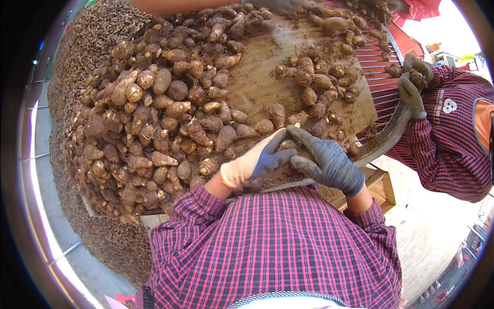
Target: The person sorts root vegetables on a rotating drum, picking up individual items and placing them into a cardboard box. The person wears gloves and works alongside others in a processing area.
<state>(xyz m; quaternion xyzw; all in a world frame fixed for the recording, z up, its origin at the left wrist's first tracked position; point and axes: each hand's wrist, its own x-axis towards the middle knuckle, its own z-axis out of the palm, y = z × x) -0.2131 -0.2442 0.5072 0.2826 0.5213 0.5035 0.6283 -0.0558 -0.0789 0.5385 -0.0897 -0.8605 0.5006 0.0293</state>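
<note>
My left hand (257,159), in a pale orange and blue work glove, meets my right hand (328,162) at the near edge of a wooden board (256,83). A grey knit glove covers the right one. Between their curved fingers and thumbs is a brown, hairy taro corm (288,145), partly hidden by the gloves. Just left of my hands begins a large heap of taro corms (154,116), some with pale cut ends. A smaller group of corms (320,83) lies on the board beyond my right hand.
Metal bars (380,69) form a rack along the board's right side, by a curved rim (386,135). A co-worker's gloved hands (415,85) hold a corm there. Another person's arm (185,4) reaches across the far side. A cardboard box (372,185) stands below right.
</note>
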